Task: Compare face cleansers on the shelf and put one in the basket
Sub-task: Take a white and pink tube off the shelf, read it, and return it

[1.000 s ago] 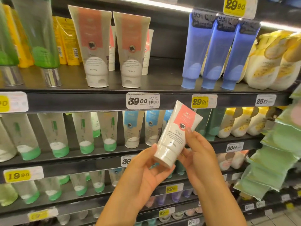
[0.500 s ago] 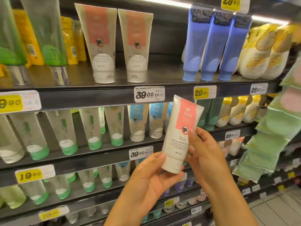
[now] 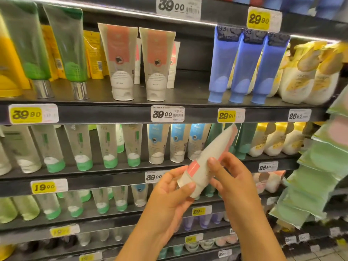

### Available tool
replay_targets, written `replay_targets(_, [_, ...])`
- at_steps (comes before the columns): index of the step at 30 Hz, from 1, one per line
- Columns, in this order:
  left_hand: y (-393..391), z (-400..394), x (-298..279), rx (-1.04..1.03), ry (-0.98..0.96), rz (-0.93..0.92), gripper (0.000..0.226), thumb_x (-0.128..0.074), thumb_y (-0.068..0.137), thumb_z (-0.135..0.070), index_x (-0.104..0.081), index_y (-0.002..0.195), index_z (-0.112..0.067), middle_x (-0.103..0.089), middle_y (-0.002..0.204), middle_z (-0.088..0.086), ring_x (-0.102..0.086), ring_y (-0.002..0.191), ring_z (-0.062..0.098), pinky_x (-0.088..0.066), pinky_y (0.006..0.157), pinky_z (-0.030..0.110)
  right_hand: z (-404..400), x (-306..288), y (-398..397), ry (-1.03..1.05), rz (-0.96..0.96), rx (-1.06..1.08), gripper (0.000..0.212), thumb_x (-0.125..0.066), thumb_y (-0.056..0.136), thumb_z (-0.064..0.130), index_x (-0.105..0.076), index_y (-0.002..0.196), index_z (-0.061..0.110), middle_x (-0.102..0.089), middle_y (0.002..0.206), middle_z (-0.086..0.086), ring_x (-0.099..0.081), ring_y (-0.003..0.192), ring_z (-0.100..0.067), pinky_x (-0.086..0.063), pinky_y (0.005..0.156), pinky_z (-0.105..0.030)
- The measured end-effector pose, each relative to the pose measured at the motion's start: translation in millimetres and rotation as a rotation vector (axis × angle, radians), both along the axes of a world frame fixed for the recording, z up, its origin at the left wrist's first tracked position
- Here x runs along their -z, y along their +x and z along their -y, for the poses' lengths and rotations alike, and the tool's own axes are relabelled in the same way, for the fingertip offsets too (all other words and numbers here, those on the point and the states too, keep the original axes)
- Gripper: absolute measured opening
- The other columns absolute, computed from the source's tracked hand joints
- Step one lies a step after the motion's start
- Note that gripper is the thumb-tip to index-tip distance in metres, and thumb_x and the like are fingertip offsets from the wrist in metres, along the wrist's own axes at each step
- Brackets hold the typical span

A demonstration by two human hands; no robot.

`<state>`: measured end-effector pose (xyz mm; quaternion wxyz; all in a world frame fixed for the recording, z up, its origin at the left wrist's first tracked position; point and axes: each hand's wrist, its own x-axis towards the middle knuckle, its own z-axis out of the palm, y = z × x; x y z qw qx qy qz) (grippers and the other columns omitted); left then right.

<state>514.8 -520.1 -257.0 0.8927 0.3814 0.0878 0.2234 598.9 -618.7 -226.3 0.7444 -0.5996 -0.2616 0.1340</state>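
While both hands grip a cleanser tube (image 3: 211, 159), stocked dark shelves (image 3: 105, 114) fill the background.

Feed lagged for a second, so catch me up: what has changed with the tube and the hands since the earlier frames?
The white and pink tube has been turned: its front label faced the camera, now a plainer side shows and it leans further right. The left hand still grips the cap end, the right hand the body. The matching tubes on the shelf stand untouched.

Print on held tube (image 3: 211, 162) blurred, unreadable; cap end hidden behind left hand (image 3: 169, 196). Green packets (image 3: 320, 166) smeared, cut off at right edge.
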Motion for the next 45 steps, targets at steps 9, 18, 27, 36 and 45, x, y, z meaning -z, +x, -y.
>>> replay_targets(9, [-14.7,38.5,-6.4,0.005,-0.004,0.002,0.048,-0.073,0.069,-0.013,-0.060,0.114,-0.001,-0.068,0.112,0.017,-0.067,0.098,0.027,-0.057,0.080,0.034,24.3,5.1,-5.9,0.270,-0.167,-0.014,0.061,-0.065,0.067,0.035,-0.056,0.125,0.017,-0.068,0.115,-0.002,-0.066,0.104,-0.016,-0.054,0.083,-0.034])
replay_targets(18, [-44.8,57.4,-15.3,-0.001,-0.179,-0.019,0.037,-0.063,0.074,-0.014,-0.067,0.102,0.010,-0.063,0.112,0.031,-0.067,0.096,0.038,-0.059,0.073,0.039,27.8,17.2,-17.5,0.449,-0.271,-0.329,0.034,-0.055,0.078,0.021,-0.064,0.109,0.013,-0.071,0.100,-0.006,-0.068,0.085,-0.016,-0.057,0.069,-0.027])
replay_targets(27, [-60.1,45.1,-3.1,-0.211,0.001,-0.152,0.047,-0.065,0.069,-0.008,-0.058,0.114,0.003,-0.067,0.108,0.025,-0.068,0.089,0.032,-0.059,0.072,0.036,9.6,22.9,-27.9,0.212,-0.147,-0.338,0.041,-0.056,0.073,0.042,-0.062,0.107,0.019,-0.073,0.101,0.001,-0.069,0.092,-0.012,-0.055,0.068,-0.021])
replay_targets(36, [-83.7,35.9,2.2,-0.121,-0.127,-0.112,0.042,-0.066,0.073,-0.015,-0.064,0.108,0.006,-0.064,0.112,0.029,-0.067,0.093,0.035,-0.058,0.078,0.042,-4.3,32.8,-55.0,0.404,-0.336,-0.211,0.047,-0.060,0.076,0.026,-0.052,0.118,0.007,-0.073,0.096,-0.007,-0.070,0.085,-0.017,-0.058,0.070,-0.029])
replay_targets(45, [-95.0,41.9,5.5,-0.041,-0.256,-0.039,0.033,-0.059,0.079,-0.016,-0.068,0.100,0.008,-0.064,0.111,0.029,-0.069,0.090,0.036,-0.058,0.075,0.045,-0.7,35.3,-66.8,0.344,-0.335,-0.245,0.041,-0.057,0.077,0.027,-0.052,0.114,0.011,-0.073,0.094,-0.007,-0.070,0.084,-0.018,-0.059,0.070,-0.031])
